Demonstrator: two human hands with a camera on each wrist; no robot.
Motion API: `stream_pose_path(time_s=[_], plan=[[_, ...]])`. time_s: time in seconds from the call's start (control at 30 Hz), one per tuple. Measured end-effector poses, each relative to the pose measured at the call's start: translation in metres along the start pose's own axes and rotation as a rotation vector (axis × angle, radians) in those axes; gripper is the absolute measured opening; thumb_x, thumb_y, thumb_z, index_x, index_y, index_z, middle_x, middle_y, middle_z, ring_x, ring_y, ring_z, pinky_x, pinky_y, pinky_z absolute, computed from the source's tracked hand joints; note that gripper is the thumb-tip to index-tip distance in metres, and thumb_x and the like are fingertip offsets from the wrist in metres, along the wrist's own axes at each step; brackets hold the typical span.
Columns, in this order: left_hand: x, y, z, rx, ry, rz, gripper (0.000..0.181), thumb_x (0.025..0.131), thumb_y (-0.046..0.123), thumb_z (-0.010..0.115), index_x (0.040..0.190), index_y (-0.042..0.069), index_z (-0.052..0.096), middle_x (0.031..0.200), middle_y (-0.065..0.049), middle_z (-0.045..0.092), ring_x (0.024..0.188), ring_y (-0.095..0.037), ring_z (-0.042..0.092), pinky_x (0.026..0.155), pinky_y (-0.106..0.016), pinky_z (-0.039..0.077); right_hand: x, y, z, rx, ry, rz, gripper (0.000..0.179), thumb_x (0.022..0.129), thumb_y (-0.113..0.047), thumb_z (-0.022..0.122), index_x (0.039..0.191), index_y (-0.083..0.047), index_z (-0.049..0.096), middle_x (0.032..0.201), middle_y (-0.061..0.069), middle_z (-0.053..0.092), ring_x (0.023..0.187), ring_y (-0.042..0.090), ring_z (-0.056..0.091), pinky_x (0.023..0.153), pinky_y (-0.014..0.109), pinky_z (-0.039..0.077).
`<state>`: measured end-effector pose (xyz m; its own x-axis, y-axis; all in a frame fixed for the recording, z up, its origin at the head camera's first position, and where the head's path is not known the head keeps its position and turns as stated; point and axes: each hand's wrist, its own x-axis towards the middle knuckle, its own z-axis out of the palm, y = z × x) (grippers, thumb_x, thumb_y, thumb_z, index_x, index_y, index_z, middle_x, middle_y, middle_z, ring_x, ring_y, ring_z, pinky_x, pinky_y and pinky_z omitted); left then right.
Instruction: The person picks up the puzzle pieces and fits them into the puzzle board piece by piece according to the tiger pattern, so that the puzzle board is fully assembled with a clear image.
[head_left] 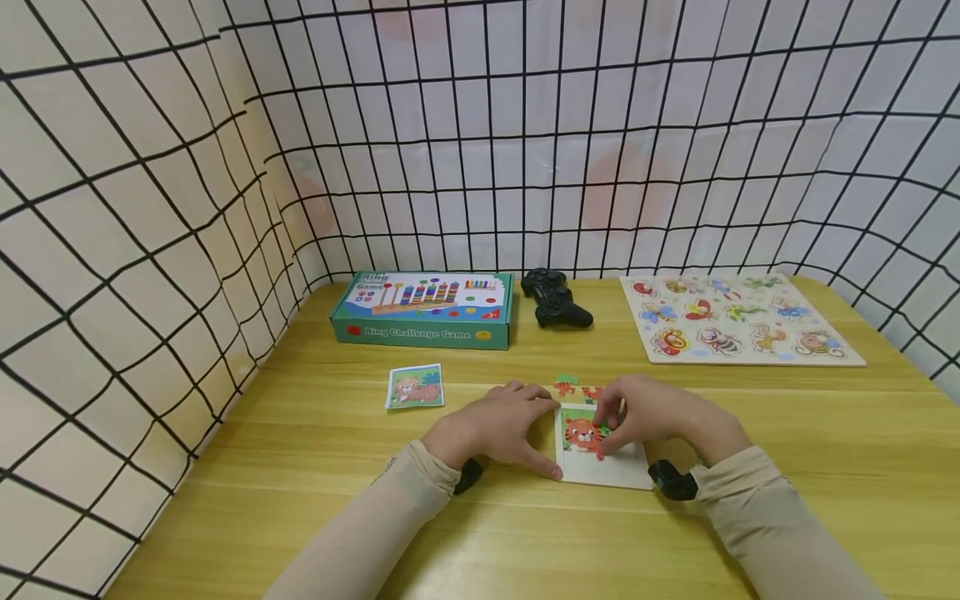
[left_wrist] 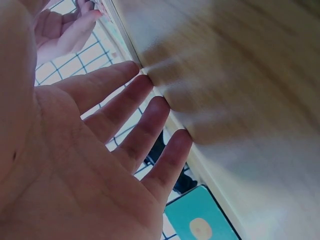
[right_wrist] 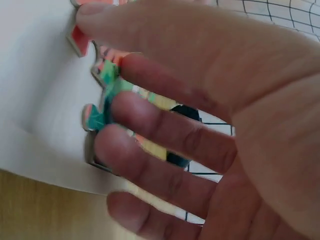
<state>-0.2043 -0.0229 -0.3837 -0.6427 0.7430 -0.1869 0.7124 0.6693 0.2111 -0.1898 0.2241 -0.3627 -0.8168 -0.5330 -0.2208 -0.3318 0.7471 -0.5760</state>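
Observation:
A tiger jigsaw (head_left: 581, 432) lies partly laid in the upper part of a pale puzzle board (head_left: 603, 472). My left hand (head_left: 501, 425) rests at the board's left side, thumb by its near corner, fingers extended; in the left wrist view the fingertips touch the wooden table. Over the picture's right side, my right hand (head_left: 663, 415) holds a red and green puzzle piece between thumb and fingers. From the right wrist, the thumb covers a red part (right_wrist: 80, 41) and the fingers partly hide green parts (right_wrist: 109, 75). Loose pieces (head_left: 566, 385) lie just beyond the board.
A small tiger picture card (head_left: 415, 388) lies to the left. Along the back stand a green Ring Challenge Game box (head_left: 422, 333), a black game controller (head_left: 558, 302) and a wooden insect puzzle board (head_left: 738, 321). Black netting (head_left: 487, 133) surrounds the table's back and sides.

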Motion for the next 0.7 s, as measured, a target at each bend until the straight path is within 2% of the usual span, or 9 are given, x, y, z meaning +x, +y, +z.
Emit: stream_pose_path(time_s=[0.7], plan=[[0.0004, 0.0, -0.0001, 0.0, -0.001, 0.002, 0.096, 0.078, 0.075, 0.068, 0.153, 0.019, 0.046, 0.15, 0.002, 0.043, 0.133, -0.02, 0.039, 0.113, -0.039, 0.032, 0.0011, 0.0076, -0.0006, 0.015, -0.004, -0.032, 0.019, 0.078, -0.024, 0.088, 0.089, -0.016, 0.075, 0.077, -0.004, 0.06, 0.072, 0.015, 0.055, 0.066, 0.03, 0.046]])
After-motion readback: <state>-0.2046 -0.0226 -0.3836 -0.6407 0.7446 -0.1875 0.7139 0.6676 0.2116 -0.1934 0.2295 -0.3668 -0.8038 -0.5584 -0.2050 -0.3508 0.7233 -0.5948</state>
